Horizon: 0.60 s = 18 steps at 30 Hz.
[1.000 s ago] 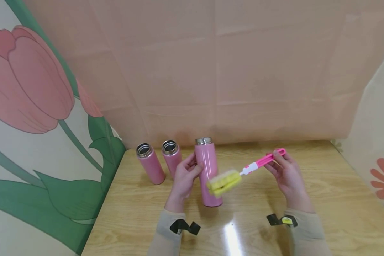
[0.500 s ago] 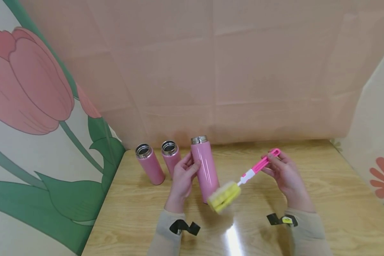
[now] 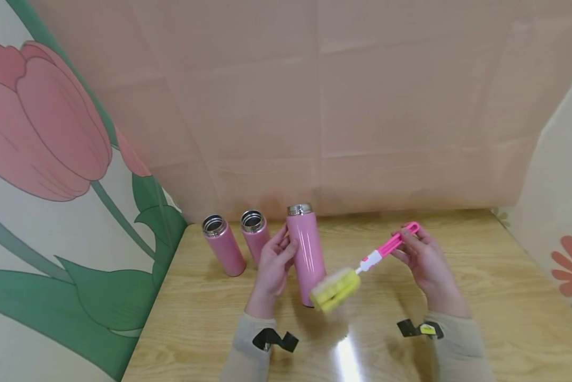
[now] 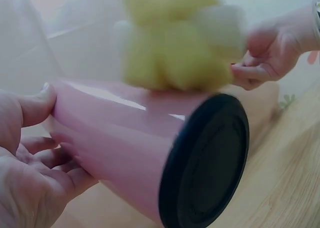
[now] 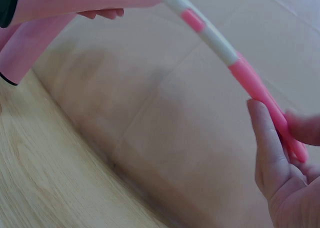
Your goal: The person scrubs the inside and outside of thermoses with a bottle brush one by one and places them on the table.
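Observation:
My left hand (image 3: 273,262) grips a pink thermos bottle (image 3: 307,254) around its side, tilted, with its silver neck at the top and its black base (image 4: 207,163) facing the left wrist camera. My right hand (image 3: 424,260) pinches the pink handle (image 5: 260,90) of a bottle brush near its end. The brush's yellow sponge head (image 3: 335,290) overlaps the lower side of the bottle in the head view, and in the left wrist view it lies right along the bottle's outer wall, slightly blurred.
Two more pink bottles with uncapped silver necks stand on the wooden table (image 3: 185,329): one at the left (image 3: 225,248) and one (image 3: 255,236) just behind my left hand. A pink-beige sheet (image 3: 362,106) covers the wall behind, and a painted wall (image 3: 52,233) borders the table's left.
The held bottle has shifted slightly left and tilted more. The brush head has swung down from the bottle's middle toward its lower end, then slightly back up; its handle has moved a little left.

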### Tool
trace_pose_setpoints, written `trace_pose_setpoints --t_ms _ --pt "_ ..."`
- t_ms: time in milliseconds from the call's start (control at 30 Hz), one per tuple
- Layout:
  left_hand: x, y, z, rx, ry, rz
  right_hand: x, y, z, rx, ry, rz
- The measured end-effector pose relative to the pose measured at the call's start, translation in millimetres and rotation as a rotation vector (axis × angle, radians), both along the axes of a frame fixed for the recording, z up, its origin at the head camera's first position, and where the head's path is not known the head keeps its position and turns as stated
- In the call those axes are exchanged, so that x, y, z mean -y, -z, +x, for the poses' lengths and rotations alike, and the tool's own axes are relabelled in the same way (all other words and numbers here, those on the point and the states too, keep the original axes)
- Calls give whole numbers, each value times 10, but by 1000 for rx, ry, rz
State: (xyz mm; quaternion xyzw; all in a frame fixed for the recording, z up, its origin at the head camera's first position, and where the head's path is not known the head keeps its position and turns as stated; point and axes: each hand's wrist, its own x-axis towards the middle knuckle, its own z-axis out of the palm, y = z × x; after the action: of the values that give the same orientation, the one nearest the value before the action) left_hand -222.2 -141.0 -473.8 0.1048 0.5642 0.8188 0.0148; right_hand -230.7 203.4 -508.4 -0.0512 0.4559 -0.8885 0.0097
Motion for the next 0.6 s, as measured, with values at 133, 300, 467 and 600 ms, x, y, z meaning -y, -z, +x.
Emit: trace_pose_setpoints --t_ms 133,300,467,600 --pt "7 -8 18 10 12 -21 11 -22 9 50 51 -128" --pt "4 -5 24 -2 45 -39 42 -63 4 97 143 -336" --pt "7 2 28 -14 121 -82 103 -93 -5 127 214 -531" --pt "7 11 27 -30 164 -99 151 -108 -18 143 253 -599"
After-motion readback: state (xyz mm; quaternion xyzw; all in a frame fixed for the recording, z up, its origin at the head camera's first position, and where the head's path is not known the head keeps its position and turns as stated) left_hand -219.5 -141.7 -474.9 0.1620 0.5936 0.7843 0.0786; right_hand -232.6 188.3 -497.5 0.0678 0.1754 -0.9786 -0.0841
